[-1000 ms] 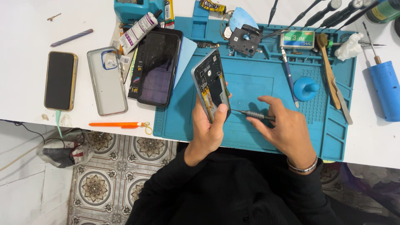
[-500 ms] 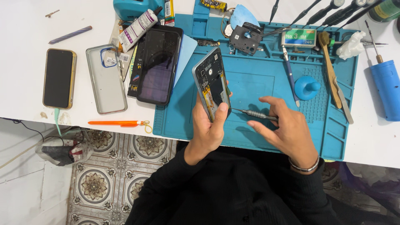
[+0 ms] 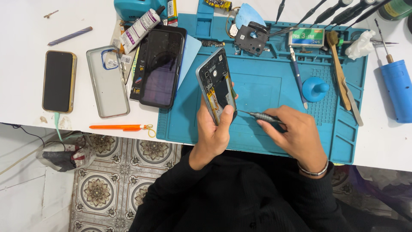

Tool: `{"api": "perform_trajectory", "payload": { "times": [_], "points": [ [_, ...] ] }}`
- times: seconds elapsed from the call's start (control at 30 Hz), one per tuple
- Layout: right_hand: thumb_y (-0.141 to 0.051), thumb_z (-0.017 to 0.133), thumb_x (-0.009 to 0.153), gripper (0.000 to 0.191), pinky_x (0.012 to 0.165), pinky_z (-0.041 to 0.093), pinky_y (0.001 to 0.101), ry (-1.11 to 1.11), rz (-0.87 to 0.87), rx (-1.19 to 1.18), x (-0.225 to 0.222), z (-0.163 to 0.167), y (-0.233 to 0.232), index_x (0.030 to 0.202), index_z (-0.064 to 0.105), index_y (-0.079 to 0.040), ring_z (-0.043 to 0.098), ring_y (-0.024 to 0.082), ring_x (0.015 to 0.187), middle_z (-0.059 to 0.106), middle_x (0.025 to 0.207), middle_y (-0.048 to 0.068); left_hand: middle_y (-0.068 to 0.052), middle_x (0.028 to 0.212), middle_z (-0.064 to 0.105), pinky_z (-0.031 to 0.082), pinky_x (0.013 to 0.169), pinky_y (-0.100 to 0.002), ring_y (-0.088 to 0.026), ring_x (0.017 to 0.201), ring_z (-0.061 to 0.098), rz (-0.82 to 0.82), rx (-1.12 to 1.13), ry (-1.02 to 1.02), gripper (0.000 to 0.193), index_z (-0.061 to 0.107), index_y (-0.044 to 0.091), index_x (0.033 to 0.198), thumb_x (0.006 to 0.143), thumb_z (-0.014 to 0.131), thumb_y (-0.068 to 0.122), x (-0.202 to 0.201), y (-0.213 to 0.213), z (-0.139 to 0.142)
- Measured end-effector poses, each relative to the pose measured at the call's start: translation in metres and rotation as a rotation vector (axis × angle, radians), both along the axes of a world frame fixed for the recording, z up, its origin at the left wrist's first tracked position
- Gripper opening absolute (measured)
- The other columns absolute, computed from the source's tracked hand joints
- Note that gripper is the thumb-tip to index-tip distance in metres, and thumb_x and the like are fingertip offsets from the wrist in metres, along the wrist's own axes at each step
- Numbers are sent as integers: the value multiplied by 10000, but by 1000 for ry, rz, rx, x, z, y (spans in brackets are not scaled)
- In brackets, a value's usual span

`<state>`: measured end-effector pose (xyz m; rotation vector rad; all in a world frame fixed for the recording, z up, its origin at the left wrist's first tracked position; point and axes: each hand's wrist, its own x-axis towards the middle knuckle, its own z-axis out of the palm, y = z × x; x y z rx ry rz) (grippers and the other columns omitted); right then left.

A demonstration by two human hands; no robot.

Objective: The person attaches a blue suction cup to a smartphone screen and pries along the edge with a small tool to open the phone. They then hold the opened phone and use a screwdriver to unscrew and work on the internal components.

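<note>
My left hand point(image 3: 213, 130) grips an opened phone point(image 3: 216, 84) with its back off and the inner boards showing, tilted upright over the blue repair mat point(image 3: 262, 86). My right hand point(image 3: 297, 137) holds a small grey screwdriver point(image 3: 260, 115). Its tip points left and sits just beside the phone's lower right edge, near my left thumb. Whether the tip touches the phone is unclear.
A dark screen panel point(image 3: 160, 67), a clear phone case point(image 3: 107, 81) and a black phone point(image 3: 59, 81) lie to the left on the white table. An orange pen point(image 3: 120, 127) lies near the front edge. A blue suction cup point(image 3: 315, 89), wooden-handled brush point(image 3: 339, 73), blue cylinder tool point(image 3: 397, 90) and glue tube point(image 3: 139, 29) are around the mat.
The screwdriver tip has moved a little toward the phone's lower edge. The phone stays in my left hand, hardly shifted.
</note>
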<state>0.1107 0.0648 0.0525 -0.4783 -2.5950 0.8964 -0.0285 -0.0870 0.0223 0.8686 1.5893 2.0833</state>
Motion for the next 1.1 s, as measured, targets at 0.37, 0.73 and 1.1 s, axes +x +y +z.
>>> {"api": "perform_trajectory", "payload": {
  "times": [0.37,0.73,1.1],
  "points": [
    [-145,846,824,200,501,370,318,22,-127,126,-1,-2,1,961,759,-28,495,171,525,523,641,47,-180,1425,564,543,1125,-443,-239,1274,623,-107,115,-132,522,351,-35,1510,1076,539,186,1,-1,-10],
    [-190,849,817,224,498,389,325,-1,-126,128,0,-3,0,953,760,-37,523,186,528,569,658,47,-199,1472,526,532,1183,-498,-273,1383,573,-267,182,-183,628,296,-25,1553,1085,528,323,-2,4,-15],
    [-205,839,822,220,503,412,327,5,-95,122,3,-3,3,946,755,-44,568,201,546,624,694,54,-211,1500,510,498,1208,-507,-278,1342,574,-286,228,-240,625,262,4,1584,1091,515,291,-1,4,-14]
  ]
}}
